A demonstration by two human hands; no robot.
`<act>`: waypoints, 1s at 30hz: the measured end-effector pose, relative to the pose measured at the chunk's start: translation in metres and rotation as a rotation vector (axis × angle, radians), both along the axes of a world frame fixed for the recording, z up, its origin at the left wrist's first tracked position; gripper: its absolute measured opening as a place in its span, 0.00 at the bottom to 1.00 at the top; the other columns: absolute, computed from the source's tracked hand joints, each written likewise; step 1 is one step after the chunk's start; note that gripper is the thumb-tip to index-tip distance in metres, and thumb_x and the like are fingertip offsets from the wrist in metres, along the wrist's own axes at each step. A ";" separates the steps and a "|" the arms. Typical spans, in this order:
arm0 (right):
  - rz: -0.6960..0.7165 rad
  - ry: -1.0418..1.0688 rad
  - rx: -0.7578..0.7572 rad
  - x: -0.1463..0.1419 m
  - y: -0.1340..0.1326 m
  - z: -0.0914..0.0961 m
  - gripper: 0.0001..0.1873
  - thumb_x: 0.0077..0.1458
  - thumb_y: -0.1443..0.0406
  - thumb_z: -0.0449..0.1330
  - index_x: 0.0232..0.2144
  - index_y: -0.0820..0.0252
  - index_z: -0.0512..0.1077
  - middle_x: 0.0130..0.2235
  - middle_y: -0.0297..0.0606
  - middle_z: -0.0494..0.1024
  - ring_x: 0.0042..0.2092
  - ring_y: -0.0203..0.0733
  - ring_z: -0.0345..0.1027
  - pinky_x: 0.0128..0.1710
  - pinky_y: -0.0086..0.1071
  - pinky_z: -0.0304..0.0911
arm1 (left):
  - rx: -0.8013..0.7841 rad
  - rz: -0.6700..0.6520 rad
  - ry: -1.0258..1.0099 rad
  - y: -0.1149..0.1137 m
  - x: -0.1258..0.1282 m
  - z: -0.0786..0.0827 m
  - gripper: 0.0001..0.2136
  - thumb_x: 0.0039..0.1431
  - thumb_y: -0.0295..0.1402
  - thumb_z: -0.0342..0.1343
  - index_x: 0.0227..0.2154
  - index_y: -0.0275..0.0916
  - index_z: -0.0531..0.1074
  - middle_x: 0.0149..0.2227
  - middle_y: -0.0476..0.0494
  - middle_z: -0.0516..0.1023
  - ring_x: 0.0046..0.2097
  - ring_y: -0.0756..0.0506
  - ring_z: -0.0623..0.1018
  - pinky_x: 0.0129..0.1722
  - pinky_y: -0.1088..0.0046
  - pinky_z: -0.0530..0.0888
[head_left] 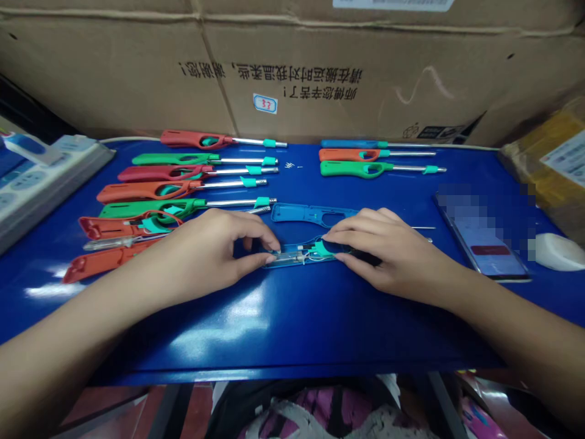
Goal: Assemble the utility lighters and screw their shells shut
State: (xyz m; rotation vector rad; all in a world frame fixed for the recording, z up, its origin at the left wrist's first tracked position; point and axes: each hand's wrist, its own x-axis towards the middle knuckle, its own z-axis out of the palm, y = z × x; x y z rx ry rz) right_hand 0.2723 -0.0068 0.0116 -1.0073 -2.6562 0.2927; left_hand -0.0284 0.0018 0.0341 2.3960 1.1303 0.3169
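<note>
An opened blue lighter half-shell lies on the blue tabletop, with a transparent fuel tank, a thin white tube and a teal trigger inside. My left hand pinches its left end between thumb and fingertips. At the trigger end, my right hand closes its thumb and fingers round the shell and covers that part. Just behind it rests the matching blue half-shell, its right end hidden by my right hand. Opened orange lighter halves lie left of my left hand, partly behind my forearm.
Several long-barrelled lighters are lined up at left; three more, including a green one, lie at back right. A phone and white mouse are at right. A power strip borders the left; a cardboard box stands behind.
</note>
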 end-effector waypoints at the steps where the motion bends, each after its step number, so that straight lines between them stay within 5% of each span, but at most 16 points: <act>1: 0.000 0.000 0.003 0.000 0.000 0.000 0.12 0.68 0.63 0.57 0.51 0.54 0.74 0.52 0.34 0.79 0.51 0.40 0.70 0.47 0.38 0.56 | 0.020 -0.009 -0.007 -0.001 0.001 0.001 0.07 0.64 0.37 0.58 0.41 0.47 0.80 0.40 0.51 0.83 0.38 0.47 0.81 0.39 0.70 0.76; 5: 0.007 0.006 0.002 0.000 -0.001 0.000 0.12 0.68 0.63 0.56 0.51 0.54 0.74 0.52 0.34 0.79 0.51 0.40 0.70 0.47 0.38 0.56 | 0.217 -0.120 -0.028 -0.009 0.013 0.001 0.10 0.66 0.32 0.55 0.47 0.43 0.78 0.46 0.45 0.79 0.47 0.44 0.78 0.48 0.65 0.74; 12: 0.009 0.016 -0.014 -0.001 -0.001 0.001 0.14 0.67 0.64 0.56 0.52 0.54 0.73 0.52 0.35 0.79 0.50 0.41 0.70 0.46 0.39 0.57 | 0.370 -0.236 0.096 -0.021 0.025 -0.012 0.16 0.70 0.33 0.51 0.58 0.49 0.74 0.52 0.41 0.73 0.49 0.41 0.74 0.46 0.62 0.74; 21: -0.006 0.079 -0.077 -0.002 -0.003 0.002 0.11 0.66 0.66 0.57 0.49 0.54 0.74 0.50 0.36 0.78 0.50 0.42 0.69 0.50 0.40 0.59 | 0.440 -0.257 0.175 -0.022 0.026 -0.014 0.16 0.71 0.34 0.50 0.58 0.48 0.74 0.53 0.40 0.73 0.47 0.39 0.74 0.41 0.61 0.72; 30: -0.063 0.152 -0.107 0.002 0.000 0.009 0.06 0.57 0.72 0.59 0.35 0.57 0.72 0.37 0.35 0.75 0.41 0.42 0.67 0.42 0.39 0.61 | 0.480 -0.243 0.060 -0.019 0.025 -0.015 0.12 0.68 0.31 0.54 0.51 0.43 0.77 0.49 0.43 0.77 0.45 0.42 0.75 0.43 0.63 0.73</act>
